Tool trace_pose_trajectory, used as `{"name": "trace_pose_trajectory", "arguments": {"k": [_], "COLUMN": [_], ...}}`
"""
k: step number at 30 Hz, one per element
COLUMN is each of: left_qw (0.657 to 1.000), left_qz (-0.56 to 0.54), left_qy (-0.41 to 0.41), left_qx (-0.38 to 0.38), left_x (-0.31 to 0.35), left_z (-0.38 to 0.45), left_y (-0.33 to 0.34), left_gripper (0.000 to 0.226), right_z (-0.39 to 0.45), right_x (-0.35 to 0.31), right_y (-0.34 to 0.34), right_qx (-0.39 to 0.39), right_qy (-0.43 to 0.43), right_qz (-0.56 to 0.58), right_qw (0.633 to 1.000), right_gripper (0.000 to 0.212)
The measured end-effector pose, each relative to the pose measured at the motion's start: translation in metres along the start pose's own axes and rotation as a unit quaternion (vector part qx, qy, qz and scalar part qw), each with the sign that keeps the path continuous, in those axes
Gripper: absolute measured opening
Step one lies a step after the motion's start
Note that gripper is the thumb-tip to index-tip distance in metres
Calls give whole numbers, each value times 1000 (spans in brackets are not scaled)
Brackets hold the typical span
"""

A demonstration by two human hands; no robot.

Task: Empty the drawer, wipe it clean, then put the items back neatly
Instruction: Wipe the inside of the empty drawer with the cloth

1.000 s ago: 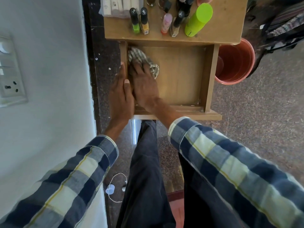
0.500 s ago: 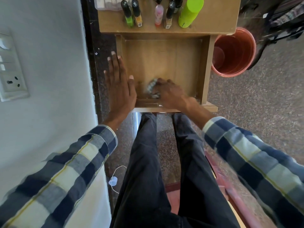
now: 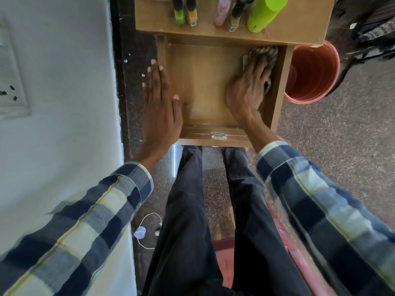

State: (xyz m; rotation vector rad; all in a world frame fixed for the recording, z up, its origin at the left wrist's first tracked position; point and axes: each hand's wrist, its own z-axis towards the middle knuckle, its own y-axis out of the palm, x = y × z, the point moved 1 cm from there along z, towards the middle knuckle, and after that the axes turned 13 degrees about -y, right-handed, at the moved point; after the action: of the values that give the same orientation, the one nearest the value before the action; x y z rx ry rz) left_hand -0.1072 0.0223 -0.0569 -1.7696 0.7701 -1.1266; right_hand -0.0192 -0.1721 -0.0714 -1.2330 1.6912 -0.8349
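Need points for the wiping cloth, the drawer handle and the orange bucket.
wiping cloth (image 3: 266,52), head view, on the checked fabric beyond the fingertips.
drawer handle (image 3: 218,135), head view, on the middle of the clear pull.
orange bucket (image 3: 333,67), head view, on the far inner wall.

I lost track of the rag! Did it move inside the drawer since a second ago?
Yes. The cloth, under the right hand, went from the drawer's far left corner to its far right corner, beside the orange bucket.

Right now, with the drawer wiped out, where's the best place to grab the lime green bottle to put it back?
Probably round the middle of the lime green bottle, coming from its right side: the body is a plain smooth cylinder, and small bottles crowd its left. Its top is out of frame.
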Motion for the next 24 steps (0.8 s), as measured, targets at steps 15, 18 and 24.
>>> {"name": "trace_pose_trajectory", "arguments": {"k": [15, 18, 24], "left_qw": [1000, 1000, 1000], "left_qz": [-26, -21, -4], "left_qy": [-6, -11, -8], "left_qx": [-15, -16, -13], "left_x": [-1, -3, -5], "left_z": [0, 0, 0], "left_y": [-4, -1, -5], "left_gripper": [59, 59, 59], "right_z": [-9, -7, -44], "right_x": [-28, 27, 49], "right_y": [13, -7, 0], "right_qx": [-15, -8, -33], "right_qy": [-291, -224, -209], "right_qz": [-87, -83, -83], "right_qw": [953, 971, 974], "right_gripper": [67, 69, 63]}}
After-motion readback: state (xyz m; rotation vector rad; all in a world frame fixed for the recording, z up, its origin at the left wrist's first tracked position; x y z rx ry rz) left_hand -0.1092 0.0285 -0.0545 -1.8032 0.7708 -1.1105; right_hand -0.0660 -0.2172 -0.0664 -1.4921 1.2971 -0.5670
